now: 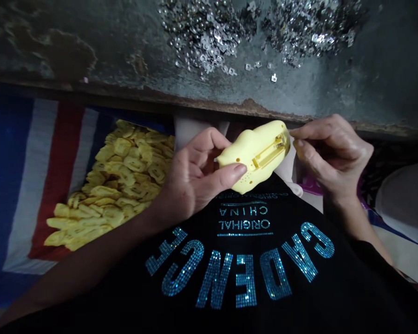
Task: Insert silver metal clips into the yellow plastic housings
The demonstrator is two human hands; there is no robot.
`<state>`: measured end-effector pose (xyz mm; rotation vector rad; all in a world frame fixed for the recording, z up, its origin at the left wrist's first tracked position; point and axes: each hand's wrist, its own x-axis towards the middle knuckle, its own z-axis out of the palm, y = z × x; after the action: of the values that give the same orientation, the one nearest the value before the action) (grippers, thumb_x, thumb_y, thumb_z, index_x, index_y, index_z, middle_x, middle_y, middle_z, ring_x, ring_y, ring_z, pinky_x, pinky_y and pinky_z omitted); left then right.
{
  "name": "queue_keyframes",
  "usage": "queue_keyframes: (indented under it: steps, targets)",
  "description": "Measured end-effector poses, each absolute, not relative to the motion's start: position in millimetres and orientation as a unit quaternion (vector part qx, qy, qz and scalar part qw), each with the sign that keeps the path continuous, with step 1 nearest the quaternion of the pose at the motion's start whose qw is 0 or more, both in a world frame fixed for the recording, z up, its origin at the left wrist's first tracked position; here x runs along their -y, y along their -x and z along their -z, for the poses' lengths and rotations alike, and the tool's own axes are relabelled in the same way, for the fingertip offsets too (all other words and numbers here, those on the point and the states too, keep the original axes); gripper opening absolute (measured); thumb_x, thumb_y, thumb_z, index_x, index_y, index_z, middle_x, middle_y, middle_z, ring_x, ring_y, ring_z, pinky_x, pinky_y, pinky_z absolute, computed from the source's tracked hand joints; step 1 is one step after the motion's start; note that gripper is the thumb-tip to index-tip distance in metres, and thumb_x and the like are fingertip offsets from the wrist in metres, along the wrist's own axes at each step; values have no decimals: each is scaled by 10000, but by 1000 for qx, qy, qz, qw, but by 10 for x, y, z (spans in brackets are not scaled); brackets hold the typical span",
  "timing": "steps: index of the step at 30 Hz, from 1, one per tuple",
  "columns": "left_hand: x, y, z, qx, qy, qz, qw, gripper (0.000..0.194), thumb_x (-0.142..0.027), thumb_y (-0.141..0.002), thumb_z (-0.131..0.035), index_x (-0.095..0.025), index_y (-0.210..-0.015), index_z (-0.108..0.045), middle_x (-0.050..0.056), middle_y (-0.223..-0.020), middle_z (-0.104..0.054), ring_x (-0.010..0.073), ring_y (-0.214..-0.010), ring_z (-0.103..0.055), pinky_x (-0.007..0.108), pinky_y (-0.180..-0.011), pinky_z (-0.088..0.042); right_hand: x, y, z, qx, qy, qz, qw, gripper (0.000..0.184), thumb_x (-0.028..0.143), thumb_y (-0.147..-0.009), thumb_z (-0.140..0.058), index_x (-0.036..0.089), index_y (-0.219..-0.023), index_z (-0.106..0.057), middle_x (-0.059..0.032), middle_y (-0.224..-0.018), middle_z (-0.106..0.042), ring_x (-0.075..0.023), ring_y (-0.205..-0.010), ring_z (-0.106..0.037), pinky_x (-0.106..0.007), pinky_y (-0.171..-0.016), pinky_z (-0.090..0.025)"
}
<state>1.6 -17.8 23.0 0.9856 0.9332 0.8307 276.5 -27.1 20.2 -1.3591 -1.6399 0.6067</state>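
Dim light leaves the yellow plastic casing (254,155) sharp; edges bow.

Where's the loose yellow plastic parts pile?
In the head view, the heap of yellow plastic shells sits left of the left hand, on a red, white and blue striped cloth.

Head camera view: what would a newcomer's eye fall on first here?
The bright yellow plastic casing at centre stands out most, gripped in the person's left hand, with the right hand pinching at its far end. Above them, a heap of small silver metal pieces glints on a weathered grey ledge. Lower left, a pile of yellow plastic parts lies on red, white and blue striped cloth.
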Motion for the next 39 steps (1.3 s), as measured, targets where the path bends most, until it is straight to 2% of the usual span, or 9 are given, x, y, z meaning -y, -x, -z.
queue_keyframes:
  steps: [2, 5, 9, 15, 19, 22, 29, 34, 39]
  targets:
    - [171, -24, -243, -411, -440, -376, 704, 278, -327, -958, -950, -247, -1009, -688, -7, -906, -807, 151, -721, -740, 257, -609, -635, 267, -2797, -197, 648, 567, -275, 428, 84, 410, -1053, -865, 371, -1109, -915, -53, -1046, -845, -290, -902, -762, -506, -808, -674]
    - [167, -56, -285, -415, -443, -381, 697, 279, -303, -948, -934, -246, -995, -665, -7, -909, -799, 154, -724, -742, 259, -608, -628, 221, -2849, -181, 615, 567, -366, 407, 230, 453, -1017, -918, 364, -1227, -892, -37, -1138, -848, -227, -814, -721, -427, -710, -622]
    - [192, -68, -280, -415, -492, -364, 673, 273, -310, -967, -916, -259, -1020, -653, -22, -881, -749, 151, -706, -709, 268, -608, -612, 123, -2909, -184, 597, 535, -470, 371, 358, 492, -963, -971, 356, -1275, -858, -19, -1127, -862, -219, -862, -762, -368, -655, -596]
    - [245, -61, -240, -373, -544, -348, 667, 298, -275, -942, -962, -279, -1112, -718, 18, -1053, -823, 209, -904, -813, 325, -760, -705, 37, -2872, -199, 600, 534, -479, 354, 392, 505, -886, -1018, 323, -1174, -827, -14, -1094, -851, -216, -908, -780, -352, -764, -669]
    - [196, -41, -297, -331, -604, -344, 638, 288, -233, -925, -968, -286, -1101, -746, 26, -1120, -817, 211, -966, -807, 348, -840, -710, 94, -2798, -84, 608, 513, -463, 390, 355, 390, -860, -1019, 333, -1135, -802, -8, -1093, -846, -212, -909, -765, -345, -742, -654]
    - [129, 27, -276, -285, -668, -302, 617, 457, -268, -804, -1066, -305, -1148, -769, 43, -1204, -818, 254, -1016, -806, 382, -853, -702, 224, -2768, 65, 612, 505, -428, 432, 348, 381, -901, -962, 360, -1208, -801, -18, -1122, -848, -242, -913, -774, -412, -771, -688]
    - [-5, 18, -84, -224, -723, -256, 601, 1338, -440, -518, -1199, -412, -1702, -575, 107, -1415, -764, 368, -1188, -799, 485, -872, -753, 432, -2754, 250, 663, 465, -251, 530, 297, 434, -1017, -802, 430, -1314, -781, -82, -1127, -844, -342, -954, -794, -589, -819, -697]
    - [-44, -101, -214, -212, -771, -192, 569, 1355, -605, -574, -1160, -279, -1765, -602, 169, -1575, -694, 418, -1331, -768, 615, -1172, -693, 403, -2820, 330, 692, 406, -165, 574, 445, 394, -998, -866, 401, -1436, -788, -66, -1073, -856, -340, -916, -805, -573, -764, -691]
    - [-4, -111, -260, -200, -767, -213, 571, 1263, -596, -679, -1125, -173, -1757, -622, 191, -1585, -706, 390, -1385, -762, 551, -1271, -654, 364, -2867, 335, 708, 373, -148, 582, 527, 363, -999, -910, 397, -1507, -773, -46, -1108, -867, -312, -894, -826, -525, -727, -696]
